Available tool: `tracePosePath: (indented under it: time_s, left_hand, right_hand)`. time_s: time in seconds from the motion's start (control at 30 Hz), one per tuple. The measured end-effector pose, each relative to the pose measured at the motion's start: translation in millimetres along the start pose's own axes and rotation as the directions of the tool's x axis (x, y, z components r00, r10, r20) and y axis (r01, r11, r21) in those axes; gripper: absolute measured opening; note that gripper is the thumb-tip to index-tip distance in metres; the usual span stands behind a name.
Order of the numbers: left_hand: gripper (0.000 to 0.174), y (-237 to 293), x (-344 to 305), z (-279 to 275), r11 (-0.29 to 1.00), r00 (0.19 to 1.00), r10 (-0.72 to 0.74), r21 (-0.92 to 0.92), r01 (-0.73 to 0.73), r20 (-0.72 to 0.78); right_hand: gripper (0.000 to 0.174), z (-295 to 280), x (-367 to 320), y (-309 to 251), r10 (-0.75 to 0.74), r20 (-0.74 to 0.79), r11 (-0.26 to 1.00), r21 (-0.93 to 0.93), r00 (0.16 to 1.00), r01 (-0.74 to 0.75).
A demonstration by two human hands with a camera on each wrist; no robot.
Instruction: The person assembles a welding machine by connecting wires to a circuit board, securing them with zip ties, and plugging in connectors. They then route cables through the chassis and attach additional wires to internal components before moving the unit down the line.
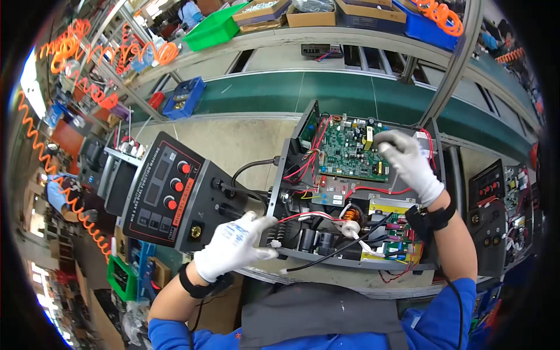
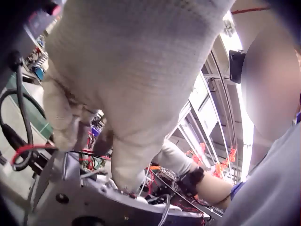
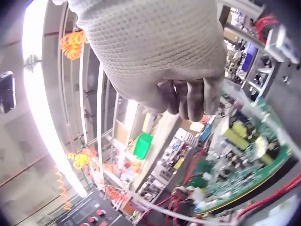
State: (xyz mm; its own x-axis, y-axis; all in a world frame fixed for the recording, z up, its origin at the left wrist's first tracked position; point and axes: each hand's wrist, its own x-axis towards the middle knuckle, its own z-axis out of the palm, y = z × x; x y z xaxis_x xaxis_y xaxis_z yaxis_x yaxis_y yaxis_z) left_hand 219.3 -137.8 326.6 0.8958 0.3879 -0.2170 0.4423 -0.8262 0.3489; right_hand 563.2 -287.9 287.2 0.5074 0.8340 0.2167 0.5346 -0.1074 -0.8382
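Left hand point(image 1: 236, 242) and right hand point(image 1: 411, 163), both gloved in white knit, are at a dark grey, box-shaped metal case point(image 1: 303, 255) with no lid on, lying right in front of the person, on the near side of a green conveyor belt point(image 1: 251, 99). From where I stand its insides look crowded: a green rectangular circuit board point(image 1: 344, 151) set with small parts fills much of the far half, and a copper-wound ring coil point(image 1: 352, 214) sits in the near half among black, yellow and pink parts.

The left thumb and forefinger are spread apart at the case's left end, and a thin pair of red and white wires point(image 1: 303, 216) runs up to the fingertips; I cannot tell whether they grip it. The right hand hangs above the circuit board, its fingers loosely bent, with nothing visible in them.

Counting up, I see two hands with one black strap point(image 1: 441, 217) on each wrist, one large circuit board and one copper coil in the case. Just left stands one tilted black machine point(image 1: 154, 186) with white lettering and three round red knobs point(image 1: 177, 185) on its panel; off to the right is one more dark case point(image 1: 490, 233), its electronics also exposed
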Motion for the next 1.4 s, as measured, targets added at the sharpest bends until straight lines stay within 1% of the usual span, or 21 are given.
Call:
tracePosePath:
  time_s: [0.1, 0.13, 0.17, 0.2, 0.23, 0.27, 0.33, 0.37, 0.4, 0.47, 0.57, 0.7, 0.73, 0.8, 0.87, 0.9, 0.97, 1.03, 1.1, 1.2, 1.4]
  left_hand:
    - [0.025, -24, 4, 30, 0.972, 0.974, 0.225, -0.067, -0.227, -0.036]
    - [0.025, -28, 6, 29, 0.967, 0.969, 0.239, -0.077, -0.243, -0.055]
    - [0.022, -31, 8, 27, 0.949, 0.983, 0.088, -0.288, -0.131, -0.160]
    - [0.018, -32, 10, 25, 0.870, 0.973, -0.080, -0.491, -0.038, -0.217]
    - [0.016, -28, 10, 16, 0.613, 0.934, -0.284, -0.790, 0.003, -0.218]
    - [0.018, -32, 13, 13, 0.393, 0.891, -0.346, -0.908, -0.147, -0.295]
    - [0.025, -32, 9, -8, 0.346, 0.857, -0.415, -0.924, -0.162, -0.306]
    - [0.026, -29, 8, -13, 0.358, 0.839, -0.426, -0.915, -0.189, -0.340]
    - [0.028, -28, 7, -15, 0.369, 0.819, -0.437, -0.904, -0.215, -0.373]
    - [0.031, -26, 3, -13, 0.362, 0.815, -0.418, -0.896, -0.256, -0.401]
    - [0.033, -16, 2, -12, 0.317, 0.841, -0.349, -0.896, -0.310, -0.414]
    - [0.032, -15, 14, -14, 0.319, 0.838, -0.300, -0.875, -0.363, -0.457]
    - [0.027, -14, 19, -15, 0.541, 0.851, -0.201, -0.779, -0.318, -0.486]
    - [0.026, -11, 30, -20, 0.921, 0.797, 0.188, -0.179, -0.346, -0.573]
    - [0.029, -4, 37, -20, 0.929, 0.985, 0.015, -0.362, -0.077, -0.173]
    - [0.035, -8, 42, -11, 0.931, 0.980, 0.065, -0.342, -0.128, -0.189]
    - [0.058, -9, 43, 3, 0.938, 0.980, 0.113, -0.306, -0.160, -0.166]
    - [0.080, -3, 50, 17, 0.985, 0.986, 0.167, -0.030, -0.168, -0.023]
    - [0.089, -11, 60, 46, 0.923, 0.951, 0.304, 0.231, -0.309, 0.058]
    - [0.070, 1, 68, 56, 0.848, 0.959, 0.263, 0.449, -0.282, 0.105]
    - [0.070, 7, 65, 63, 0.923, 0.984, 0.177, 0.347, -0.164, -0.005]
  right_hand:
    - [0.028, 37, -19, -55, -0.093, 0.291, 0.992, 0.110, 0.952, 0.063]
    - [0.040, 54, -18, -54, -0.221, 0.413, 0.962, -0.055, 0.883, 0.267]
    - [0.052, 71, -27, -70, -0.068, 0.509, 0.990, -0.072, 0.858, 0.121]
    - [0.053, 95, -34, -62, -0.182, 0.482, 0.908, -0.253, 0.857, 0.335]
    - [0.054, 109, -35, -65, -0.069, 0.585, 0.887, -0.335, 0.808, 0.318]
    - [0.043, 120, -38, -59, -0.132, 0.549, 0.888, -0.304, 0.825, 0.344]
    - [0.028, 114, -32, -47, -0.056, 0.484, 0.957, -0.223, 0.873, 0.185]
    - [0.019, 105, -30, -46, 0.115, 0.409, 0.992, -0.090, 0.905, -0.085]
    - [0.020, 94, -26, -40, -0.016, 0.282, 1.000, 0.019, 0.959, 0.011]
    - [0.023, 59, -24, -47, 0.258, 0.293, 0.900, 0.274, 0.921, -0.339]
    - [0.027, 21, -25, -39, 0.112, 0.101, 0.838, 0.525, 0.989, -0.149]
    - [0.035, -16, -30, -53, 0.105, -0.106, 0.844, 0.535, 0.989, -0.032]
    - [0.035, -20, -30, -65, 0.132, -0.122, 0.854, 0.519, 0.984, -0.050]
    - [0.033, -25, -28, -81, 0.123, -0.096, 0.868, 0.494, 0.988, -0.060]
    - [0.031, -13, -27, -98, 0.092, 0.037, 0.918, 0.383, 0.995, -0.099]
    - [0.027, -4, -24, -101, 0.155, 0.258, 0.845, 0.466, 0.954, -0.263]
    - [0.025, 43, -20, -73, 0.071, 0.330, 0.940, 0.293, 0.941, -0.174]
    - [0.024, 75, -16, -67, 0.143, 0.417, 0.990, -0.067, 0.898, -0.127]
    - [0.027, 94, -8, -60, 0.235, 0.518, 0.972, -0.148, 0.822, -0.184]
    - [0.031, 116, -3, -36, 0.232, 0.532, 0.973, -0.121, 0.814, -0.198]
    - [0.037, 125, 0, -15, 0.251, 0.667, 0.956, -0.057, 0.702, -0.288]
